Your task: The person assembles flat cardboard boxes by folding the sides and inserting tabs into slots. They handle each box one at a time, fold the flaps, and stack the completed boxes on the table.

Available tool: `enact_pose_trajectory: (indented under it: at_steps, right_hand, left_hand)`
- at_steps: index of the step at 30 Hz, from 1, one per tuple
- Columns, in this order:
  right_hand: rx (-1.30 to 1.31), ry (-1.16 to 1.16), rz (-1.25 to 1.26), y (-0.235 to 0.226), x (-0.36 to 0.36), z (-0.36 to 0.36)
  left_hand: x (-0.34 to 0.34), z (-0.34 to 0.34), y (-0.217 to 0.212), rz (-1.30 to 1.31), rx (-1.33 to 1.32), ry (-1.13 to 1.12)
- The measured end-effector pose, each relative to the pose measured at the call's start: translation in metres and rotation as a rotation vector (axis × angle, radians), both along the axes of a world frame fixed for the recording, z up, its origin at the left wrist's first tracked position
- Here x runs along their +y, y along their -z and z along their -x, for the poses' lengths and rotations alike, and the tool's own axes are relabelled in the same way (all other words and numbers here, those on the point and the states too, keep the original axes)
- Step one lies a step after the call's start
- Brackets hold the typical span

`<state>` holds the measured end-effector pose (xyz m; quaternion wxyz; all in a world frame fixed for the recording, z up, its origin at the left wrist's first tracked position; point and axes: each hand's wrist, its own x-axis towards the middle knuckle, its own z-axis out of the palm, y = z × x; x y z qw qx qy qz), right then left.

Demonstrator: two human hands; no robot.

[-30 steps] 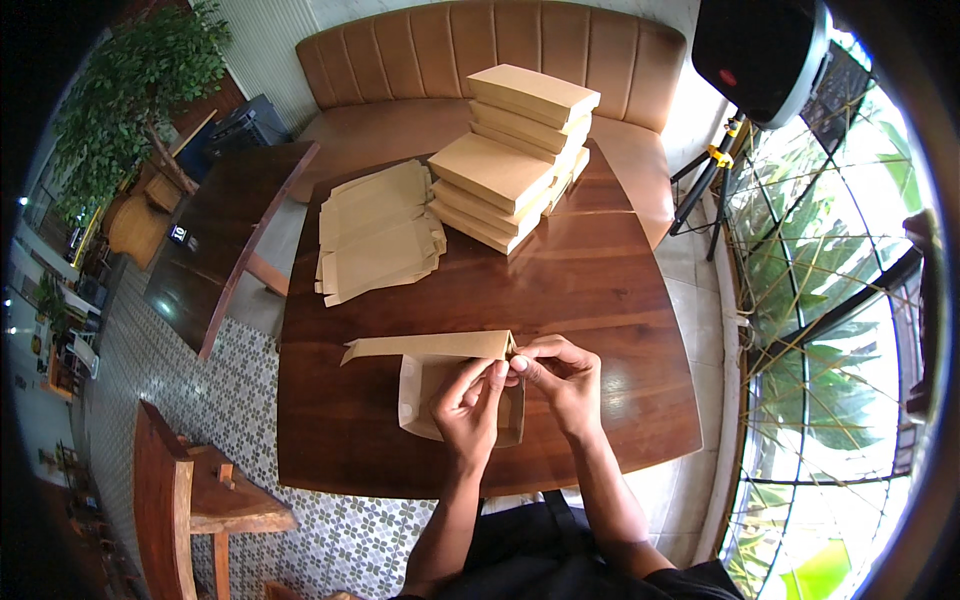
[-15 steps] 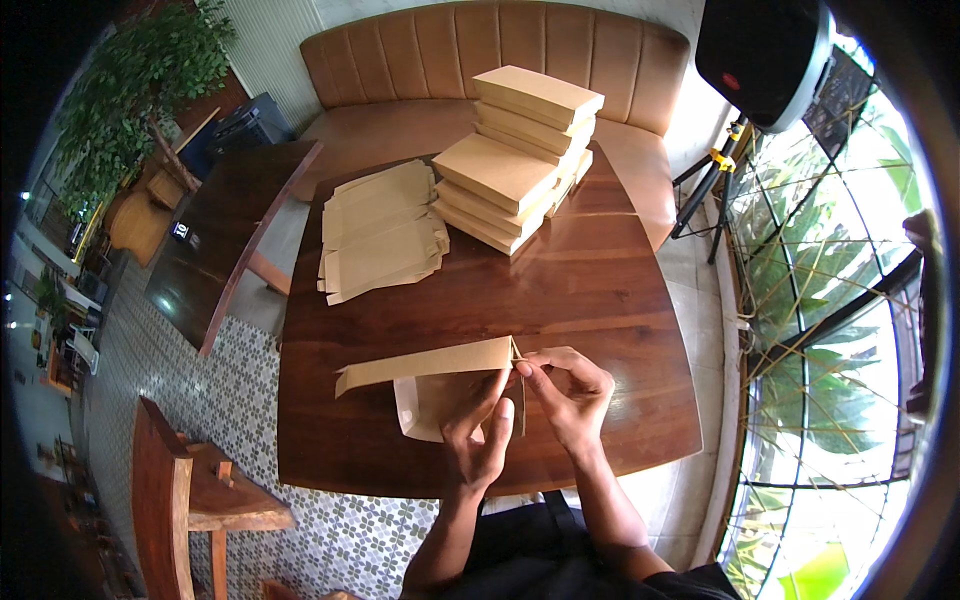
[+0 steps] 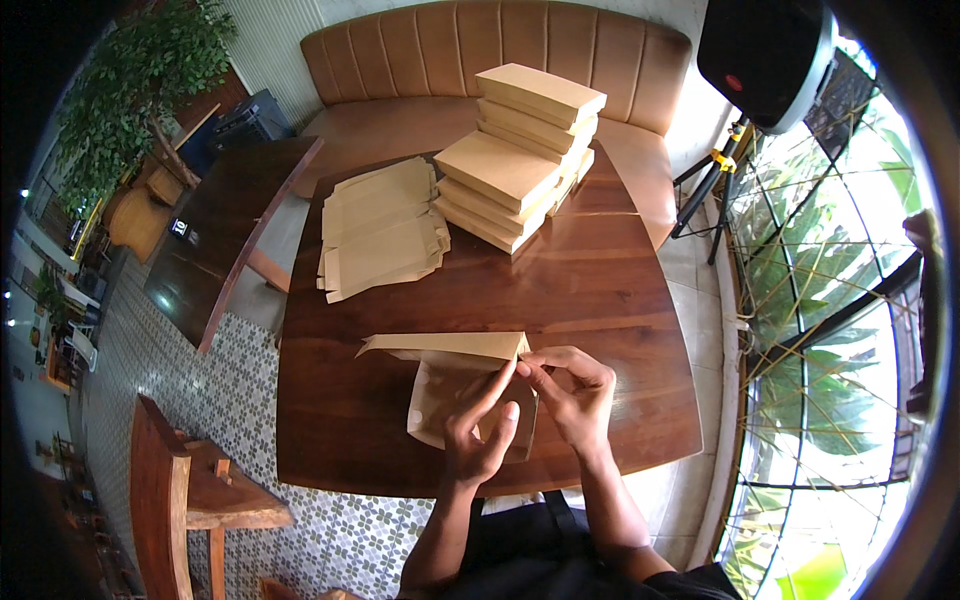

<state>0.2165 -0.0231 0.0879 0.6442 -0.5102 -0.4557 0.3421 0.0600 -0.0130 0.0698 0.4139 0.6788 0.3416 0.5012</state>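
Observation:
A partly folded brown cardboard box [image 3: 440, 385] is in front of me at the near part of the table. Its long far wall [image 3: 450, 344] stands up, with a loose flap at the left end. My right hand [image 3: 575, 395] pinches the box's far right corner between thumb and fingertips. My left hand [image 3: 482, 430] reaches over the inside of the box, fingers stretched toward that same corner and thumb apart. Its fingertips meet the corner beside the right hand's. The hands hide the box's right part.
Flat cardboard blanks [image 3: 385, 230] lie at the table's far left. A stack of folded boxes [image 3: 500, 170] stands at the far right of the wooden table [image 3: 600, 290]. Beyond are a brown bench [image 3: 400, 60] and a speaker [image 3: 765, 60] on a stand. A wooden chair [image 3: 165, 490] is at left.
The box has turned and shifted a little to the right, showing more of its inside. The left hand's fingers have spread slightly, while the right hand keeps its pinch at the corner.

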Motion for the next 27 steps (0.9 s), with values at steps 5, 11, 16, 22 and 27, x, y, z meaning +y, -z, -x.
enact_pose_trajectory:
  at_steps: [5,11,16,22,27]
  right_hand:
    - [0.293,-0.142,0.081,0.010,0.008,-0.011]
    - [0.134,-0.112,0.030,0.018,0.014,-0.019]
    - [0.129,-0.171,0.102,0.025,0.014,-0.022]
    - [0.032,-0.175,0.133,0.039,0.008,-0.053]
    - [0.118,-0.241,0.049,0.041,0.008,-0.065]
  left_hand:
    - [0.002,0.000,-0.001,0.069,-0.061,0.079]
    - [-0.002,-0.002,-0.001,0.184,-0.167,0.141]
    - [0.006,0.004,-0.004,0.265,-0.095,0.177]
    - [0.037,0.058,-0.002,0.018,0.075,-0.351]
    - [0.086,0.071,0.019,-0.002,0.132,-0.378]
